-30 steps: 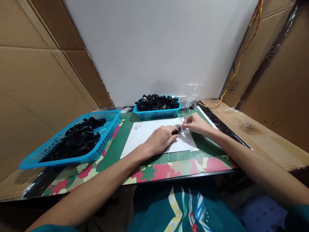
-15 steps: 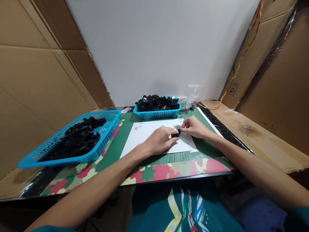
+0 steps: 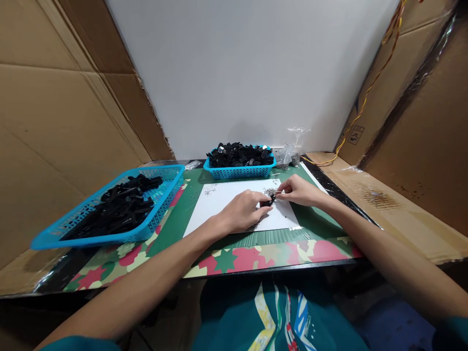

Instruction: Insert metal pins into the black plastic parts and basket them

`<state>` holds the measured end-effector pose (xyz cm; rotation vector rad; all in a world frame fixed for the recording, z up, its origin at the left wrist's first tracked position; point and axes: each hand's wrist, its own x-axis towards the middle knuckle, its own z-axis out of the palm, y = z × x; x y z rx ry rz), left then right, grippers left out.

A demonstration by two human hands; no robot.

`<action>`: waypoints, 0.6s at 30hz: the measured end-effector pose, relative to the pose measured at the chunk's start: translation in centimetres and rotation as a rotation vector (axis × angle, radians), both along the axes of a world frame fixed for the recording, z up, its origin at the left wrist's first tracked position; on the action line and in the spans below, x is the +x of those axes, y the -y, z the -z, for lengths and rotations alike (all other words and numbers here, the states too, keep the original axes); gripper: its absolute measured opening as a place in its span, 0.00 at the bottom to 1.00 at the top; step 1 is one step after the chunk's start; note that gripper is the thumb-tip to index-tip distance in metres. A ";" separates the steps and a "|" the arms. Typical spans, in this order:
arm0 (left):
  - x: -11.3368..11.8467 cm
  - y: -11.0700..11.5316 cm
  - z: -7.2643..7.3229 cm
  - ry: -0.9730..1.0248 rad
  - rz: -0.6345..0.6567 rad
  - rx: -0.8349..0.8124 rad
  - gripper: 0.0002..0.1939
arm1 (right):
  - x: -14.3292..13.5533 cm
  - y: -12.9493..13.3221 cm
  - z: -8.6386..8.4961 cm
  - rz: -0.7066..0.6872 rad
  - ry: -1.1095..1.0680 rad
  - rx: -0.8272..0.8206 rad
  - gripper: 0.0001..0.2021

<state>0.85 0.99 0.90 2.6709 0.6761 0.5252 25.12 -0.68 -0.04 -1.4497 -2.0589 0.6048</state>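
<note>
My left hand point(image 3: 245, 210) rests on the white sheet point(image 3: 215, 207), thumb and fingers closed around a small black piece point(image 3: 267, 202). Close on its right, my right hand point(image 3: 297, 189) is pinched at the piece's edge. Something thin and light-coloured shows at those fingertips, too small to name for certain. Just beyond the black piece lies a small heap of tiny silvery metal bits point(image 3: 269, 192). Another scatter of tiny bits point(image 3: 209, 190) lies at the sheet's far left.
A blue basket point(image 3: 163, 214) of long black pieces stands at the left. Behind the sheet is a smaller blue basket point(image 3: 239, 172) heaped with black pieces, with clear plastic bags point(image 3: 287, 157) beside it. Cardboard walls point(image 3: 413, 122) flank the table, and a yellow cord point(image 3: 360, 113) hangs at right.
The view has shifted slightly. Both hands stay at the black piece, with the right fingers only a little moved at its edge.
</note>
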 end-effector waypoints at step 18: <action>0.1 0.1 -0.5 0.077 0.038 -0.079 0.15 | -2.2 0.4 0.8 0.217 -0.719 -0.054 0.22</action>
